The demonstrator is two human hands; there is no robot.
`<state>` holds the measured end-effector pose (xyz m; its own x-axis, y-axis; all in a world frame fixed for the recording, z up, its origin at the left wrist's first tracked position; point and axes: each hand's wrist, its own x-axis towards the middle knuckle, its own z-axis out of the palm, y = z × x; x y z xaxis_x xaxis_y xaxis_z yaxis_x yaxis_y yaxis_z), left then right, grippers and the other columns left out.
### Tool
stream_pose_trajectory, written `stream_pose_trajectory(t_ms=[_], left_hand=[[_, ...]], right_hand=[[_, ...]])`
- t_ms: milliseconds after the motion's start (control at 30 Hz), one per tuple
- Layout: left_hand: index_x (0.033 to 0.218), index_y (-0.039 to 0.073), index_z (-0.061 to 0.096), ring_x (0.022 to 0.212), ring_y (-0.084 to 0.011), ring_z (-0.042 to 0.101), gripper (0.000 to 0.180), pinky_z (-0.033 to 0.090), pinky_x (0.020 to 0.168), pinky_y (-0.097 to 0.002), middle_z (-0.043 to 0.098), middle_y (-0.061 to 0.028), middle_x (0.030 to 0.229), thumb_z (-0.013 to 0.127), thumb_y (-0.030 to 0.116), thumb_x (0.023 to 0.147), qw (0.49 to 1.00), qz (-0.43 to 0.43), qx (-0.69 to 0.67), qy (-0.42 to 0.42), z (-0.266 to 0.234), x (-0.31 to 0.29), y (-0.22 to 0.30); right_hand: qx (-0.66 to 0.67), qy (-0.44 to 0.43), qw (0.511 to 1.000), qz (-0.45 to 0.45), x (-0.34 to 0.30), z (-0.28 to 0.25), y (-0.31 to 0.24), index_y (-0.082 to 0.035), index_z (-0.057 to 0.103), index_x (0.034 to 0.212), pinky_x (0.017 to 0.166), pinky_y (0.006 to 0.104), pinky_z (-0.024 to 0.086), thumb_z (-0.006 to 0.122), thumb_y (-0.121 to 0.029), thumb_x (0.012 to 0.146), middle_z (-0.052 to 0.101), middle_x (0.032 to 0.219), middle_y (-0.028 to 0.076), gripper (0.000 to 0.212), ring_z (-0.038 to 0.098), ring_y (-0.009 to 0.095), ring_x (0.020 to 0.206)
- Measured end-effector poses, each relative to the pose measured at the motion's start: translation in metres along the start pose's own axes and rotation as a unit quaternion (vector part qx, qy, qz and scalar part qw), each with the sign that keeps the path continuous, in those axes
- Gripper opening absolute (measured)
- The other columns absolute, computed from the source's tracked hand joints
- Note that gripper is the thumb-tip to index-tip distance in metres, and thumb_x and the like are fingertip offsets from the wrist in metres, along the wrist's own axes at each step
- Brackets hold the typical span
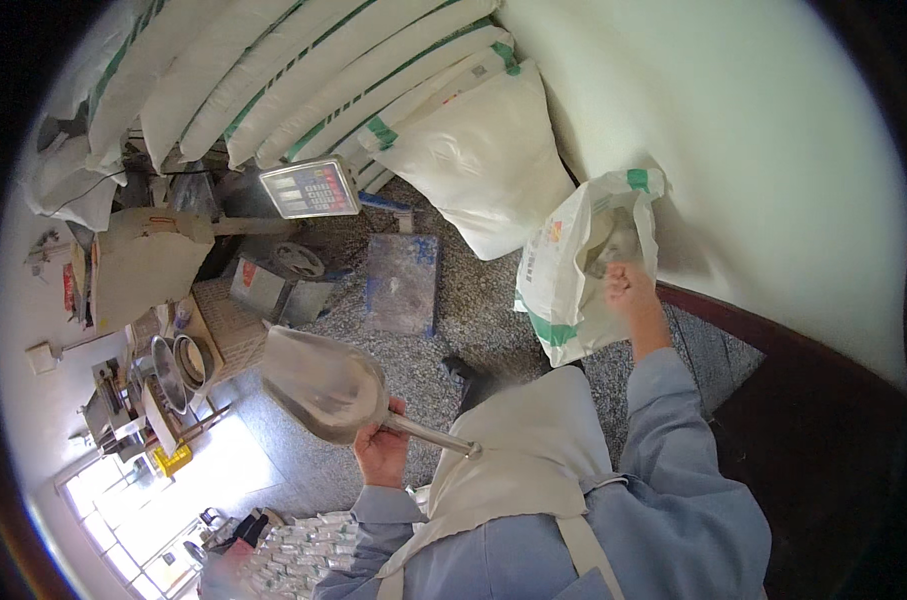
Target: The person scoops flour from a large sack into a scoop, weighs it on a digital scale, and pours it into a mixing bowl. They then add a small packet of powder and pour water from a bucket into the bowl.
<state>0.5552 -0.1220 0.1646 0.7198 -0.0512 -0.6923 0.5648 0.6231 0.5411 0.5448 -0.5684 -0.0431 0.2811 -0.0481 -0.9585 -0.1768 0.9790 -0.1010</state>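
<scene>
Left hand (381,458) grips metal scoop (323,383); right hand (629,288), curled at the sack (561,262), hold unclear, apparently steadies its mouth, best kept wide.

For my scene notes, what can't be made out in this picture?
All in the head view:
Contents deep inside the open white sack with green trim: hidden by its sides and the bare right hand.
Whether that hand pinches anything: hidden by its curled fingers.
Readout on the grey rectangular scale panel: too small.
Far ends of the stacked white sacks with green stripes: cut off by the upper edge.
</scene>
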Motion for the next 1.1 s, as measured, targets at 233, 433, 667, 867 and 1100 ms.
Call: stream_pose_trajectory(t_ms=[233, 433, 667, 867, 1100], left_hand=[[0.102, -0.001, 0.051, 0.088, -0.0256, 0.054, 0.031, 0.044, 0.081, -0.0393, 0.056, -0.0121, 0.091, 0.054, 0.016, 0.076, 1.000, -0.022, -0.010, 0.008, -0.007, 0.001, 0.000], [0.090, 0.002, 0.051, 0.073, -0.0223, 0.052, 0.024, 0.044, 0.075, -0.0379, 0.053, -0.0081, 0.074, 0.053, 0.024, 0.081, 0.996, -0.088, 0.011, 0.021, -0.018, 0.017, -0.003], [0.095, 0.007, 0.048, 0.053, -0.0110, 0.047, 0.020, 0.040, 0.044, -0.0242, 0.050, -0.0030, 0.069, 0.057, 0.019, 0.082, 0.965, 0.035, 0.259, 0.012, -0.003, 0.043, -0.018], [0.107, 0.005, 0.038, 0.050, -0.0077, 0.045, 0.037, 0.035, 0.040, -0.0222, 0.050, -0.0020, 0.067, 0.061, 0.014, 0.079, 0.942, 0.090, 0.324, -0.018, 0.019, 0.052, -0.036], [0.104, 0.007, 0.038, 0.047, -0.0097, 0.042, 0.037, 0.036, 0.041, -0.0240, 0.046, -0.0022, 0.064, 0.042, 0.041, 0.090, 0.938, 0.083, 0.314, -0.123, 0.061, 0.040, -0.046]], right_hand=[[-0.141, 0.016, 0.990, -0.023, -0.028, 0.002, 0.013, -0.013, 0.038, 0.055, 0.033, 0.0212, 0.022, 0.051, -0.013, 0.075, 0.034, 0.046, -0.003, 0.024, 0.029, 0.008, 0.034], [-0.134, -0.090, 0.987, -0.004, -0.114, -0.022, 0.076, -0.015, 0.037, 0.058, 0.030, 0.0219, 0.026, 0.051, -0.016, 0.080, 0.034, 0.045, -0.004, 0.026, 0.030, 0.007, 0.032], [-0.248, -0.077, 0.960, -0.105, -0.201, -0.026, 0.108, -0.012, 0.037, 0.058, 0.028, 0.0244, 0.027, 0.052, -0.015, 0.080, 0.035, 0.043, -0.002, 0.027, 0.033, 0.009, 0.030], [-0.382, -0.150, 0.891, -0.193, -0.252, -0.024, 0.114, -0.008, 0.039, 0.065, 0.030, 0.0264, 0.030, 0.055, -0.009, 0.078, 0.041, 0.046, 0.002, 0.020, 0.037, 0.011, 0.032], [-0.326, -0.381, 0.863, 0.057, -0.244, 0.032, 0.151, -0.007, 0.042, 0.075, 0.035, 0.0253, 0.034, 0.057, -0.013, 0.080, 0.044, 0.050, 0.002, 0.017, 0.042, 0.011, 0.038]])
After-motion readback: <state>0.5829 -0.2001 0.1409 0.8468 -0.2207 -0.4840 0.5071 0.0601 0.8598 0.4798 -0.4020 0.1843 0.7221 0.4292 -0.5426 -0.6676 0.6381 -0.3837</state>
